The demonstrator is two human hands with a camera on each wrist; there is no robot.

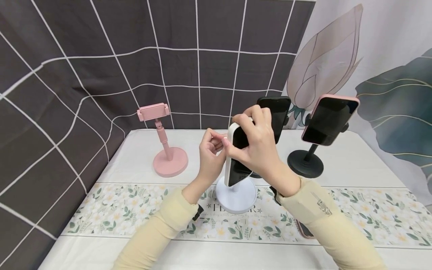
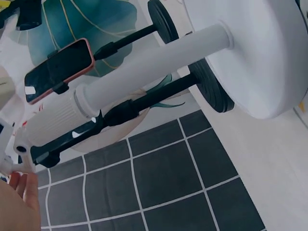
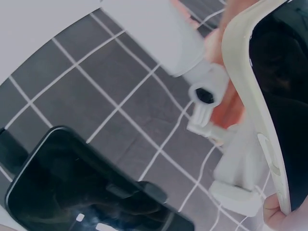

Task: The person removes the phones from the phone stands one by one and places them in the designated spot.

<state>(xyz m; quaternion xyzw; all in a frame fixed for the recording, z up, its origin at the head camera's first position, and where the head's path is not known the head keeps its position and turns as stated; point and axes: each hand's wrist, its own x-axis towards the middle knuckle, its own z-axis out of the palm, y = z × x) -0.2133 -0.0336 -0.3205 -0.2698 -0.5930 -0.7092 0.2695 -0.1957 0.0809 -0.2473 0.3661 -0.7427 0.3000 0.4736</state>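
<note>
My right hand (image 1: 258,140) grips a white-cased phone (image 1: 239,170) by its edges, its dark screen facing me. The phone is upright and tilted, in front of the top of a white phone stand (image 1: 236,197). In the right wrist view, the stand's white clamp (image 3: 236,197) shows behind the phone (image 3: 284,72), with a gap between them. My left hand (image 1: 212,153) has curled fingers at the stand's head and holds it near the hinge (image 2: 21,149). The phone and right hand hide most of the stand's upper part in the head view.
A pink phone stand (image 1: 170,161) stands at left. Behind my right hand is a black phone (image 1: 278,112) on a stand. Farther right, a black stand (image 1: 305,163) holds a pink-cased phone (image 1: 330,120). Another phone (image 1: 305,229) lies partly under my right sleeve.
</note>
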